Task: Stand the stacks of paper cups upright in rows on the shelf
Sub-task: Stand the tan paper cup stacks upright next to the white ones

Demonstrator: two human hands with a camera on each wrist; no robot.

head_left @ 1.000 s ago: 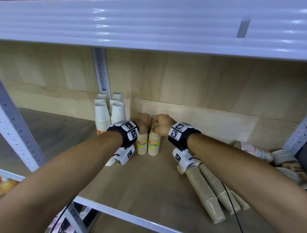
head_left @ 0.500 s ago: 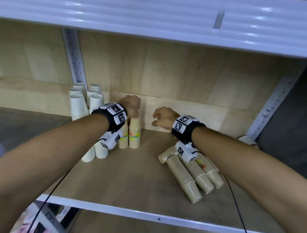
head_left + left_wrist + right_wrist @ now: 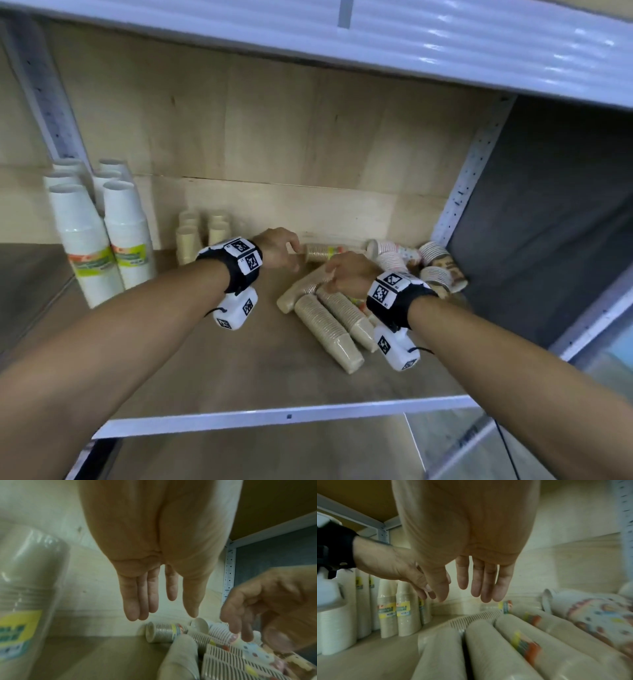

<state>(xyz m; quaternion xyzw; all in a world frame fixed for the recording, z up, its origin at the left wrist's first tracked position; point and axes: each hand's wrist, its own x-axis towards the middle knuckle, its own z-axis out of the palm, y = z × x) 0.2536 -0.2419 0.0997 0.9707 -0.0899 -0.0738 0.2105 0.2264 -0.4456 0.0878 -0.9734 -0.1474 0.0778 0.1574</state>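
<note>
On shelf (image 3: pixel 239 377), head view: white cup stacks (image 3: pixel 102 240) upright at L, beige stacks (image 3: pixel 191 236) upright behind L wrist, more beige stacks (image 3: pixel 329 322) lying flat at R w/ patterned cups (image 3: pixel 442 270) beyond; both hands over the flat pile. L wrist view: left hand (image 3: pixel 154 561) w/ fingers (image 3: pixel 130 601) straight, slightly apart, holding nothing, above lying short stack (image 3: pixel 161 632). R wrist view: right hand (image 3: pixel 471 547) likewise, fingers (image 3: pixel 488 582) loosely spread, empty, above flat beige stacks.

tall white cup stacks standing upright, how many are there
6 show in the head view, in two columns at the shelf's left end: front pair and, middle pair and, rear pair and. More could be hidden behind.
</note>
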